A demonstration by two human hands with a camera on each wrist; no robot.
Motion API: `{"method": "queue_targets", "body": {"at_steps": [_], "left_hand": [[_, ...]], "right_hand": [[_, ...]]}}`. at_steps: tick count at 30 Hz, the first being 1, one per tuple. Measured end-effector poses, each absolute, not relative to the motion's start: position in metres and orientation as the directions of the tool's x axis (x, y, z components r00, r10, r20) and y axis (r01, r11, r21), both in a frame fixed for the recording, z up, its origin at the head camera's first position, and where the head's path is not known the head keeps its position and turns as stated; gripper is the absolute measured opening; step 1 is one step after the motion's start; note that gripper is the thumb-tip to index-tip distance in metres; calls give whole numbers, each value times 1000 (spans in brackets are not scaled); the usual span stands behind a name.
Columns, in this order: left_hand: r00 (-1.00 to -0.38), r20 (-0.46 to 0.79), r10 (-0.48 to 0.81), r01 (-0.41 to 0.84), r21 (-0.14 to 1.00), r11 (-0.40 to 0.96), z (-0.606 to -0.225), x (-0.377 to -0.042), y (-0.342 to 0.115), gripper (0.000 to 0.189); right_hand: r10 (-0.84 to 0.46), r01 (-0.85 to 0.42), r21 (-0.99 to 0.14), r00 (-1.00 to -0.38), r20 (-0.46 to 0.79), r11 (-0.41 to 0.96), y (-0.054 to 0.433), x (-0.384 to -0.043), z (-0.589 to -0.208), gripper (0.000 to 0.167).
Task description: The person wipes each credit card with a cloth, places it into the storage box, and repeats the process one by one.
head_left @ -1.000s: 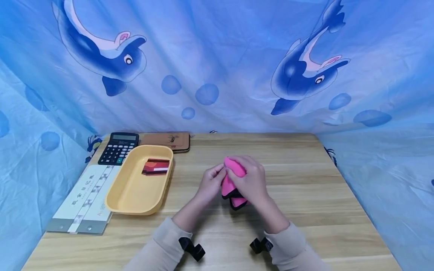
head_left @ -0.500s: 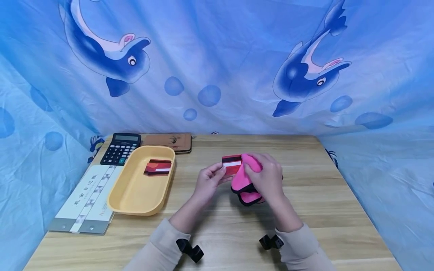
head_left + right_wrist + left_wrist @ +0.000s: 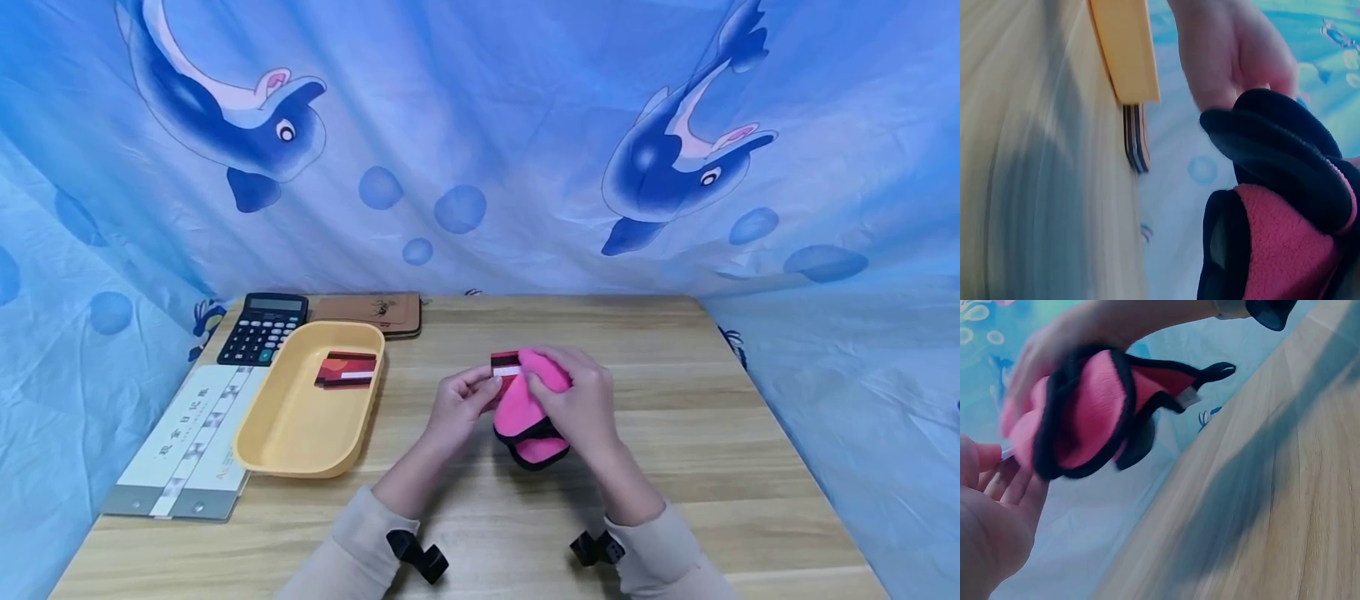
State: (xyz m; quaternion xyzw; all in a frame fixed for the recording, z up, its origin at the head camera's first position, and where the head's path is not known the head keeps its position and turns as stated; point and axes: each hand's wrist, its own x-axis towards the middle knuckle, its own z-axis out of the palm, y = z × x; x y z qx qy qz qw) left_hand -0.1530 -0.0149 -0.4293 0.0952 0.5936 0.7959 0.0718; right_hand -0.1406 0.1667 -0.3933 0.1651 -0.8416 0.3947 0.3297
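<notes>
My left hand (image 3: 459, 404) pinches the left end of a red card (image 3: 505, 360) with a black band and a white strip. A pink cloth with black edging (image 3: 519, 410) covers the card's right part. My right hand (image 3: 579, 398) grips the folded cloth from the right, over the card. In the left wrist view, the cloth (image 3: 1094, 412) hangs in folds beyond the left fingers, with a black loop and a small white tag at one corner. The right wrist view shows the cloth (image 3: 1288, 244) close up, and the left hand (image 3: 1235, 50) behind it.
Left of the hands stands a yellow tray (image 3: 300, 433) with red cards (image 3: 347, 371) in it. Around it lie a calculator (image 3: 262, 329), a brown wallet (image 3: 367, 312) and a white notepad (image 3: 187, 433) on the wooden table (image 3: 675, 417). A blue dolphin-print curtain (image 3: 525, 125) hangs behind.
The right hand slid the cloth to the right, baring the card, then moved partly back left over it. The left hand keeps its pinch on the card.
</notes>
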Motion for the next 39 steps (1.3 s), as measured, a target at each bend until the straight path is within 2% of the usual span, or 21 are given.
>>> {"method": "queue_targets", "body": {"at_steps": [7,14,22,31,39], "left_hand": [[-971,76,225,-14,928,-373,-429,-152,-27,31],[-997,-19,81,-47,931,-361,-423,-156,-44,27],[-999,-33,-30,-23,955,-297,-409,-163,-74,27],[-971,-84,-225,-40,981,-192,-401,-174,-127,37],[-939,-88,-333,-16,976,-216,-398,-182,-165,38]], "right_hand": [[45,-479,-570,-738,673,668,191,-144,-399,30],[66,-452,-588,-753,654,671,205,-142,-404,32],[68,-476,-589,-738,672,653,214,-140,-411,33],[88,-449,-604,-751,655,659,219,-140,-413,32],[94,-440,-606,-754,650,662,222,-139,-417,33]]}}
